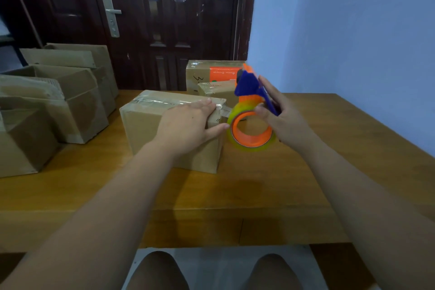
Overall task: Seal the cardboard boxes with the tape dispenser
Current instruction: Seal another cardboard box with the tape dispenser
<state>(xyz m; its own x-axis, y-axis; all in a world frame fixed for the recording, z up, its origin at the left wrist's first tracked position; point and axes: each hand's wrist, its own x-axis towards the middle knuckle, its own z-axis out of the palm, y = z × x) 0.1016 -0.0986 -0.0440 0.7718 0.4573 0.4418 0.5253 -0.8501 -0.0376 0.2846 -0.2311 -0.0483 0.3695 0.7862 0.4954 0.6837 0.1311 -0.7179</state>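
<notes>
Judging from here, the tape dispenser (249,101) is light, rigid plastic, best held by its blue handle, where my right hand (282,117) has its fingers (261,109) clamped, just right of the cardboard box (146,125) above the desk (259,186). My left hand (186,125) lies flat, fingers straight, pressing slick tape onto the box's light, slightly yielding edge.

Single head-worn wide-angle view, angled forward and down.

The camera sits above the person's knees (155,271), close over the near edge of the wooden surface (259,183), and faces a dark door (164,19) and a blue wall (353,30) beyond it. Both forearms run up from the lower corners to the left hand (188,122) and the right hand (284,120), which grips the tape dispenser (247,101), near frame centre.
</notes>
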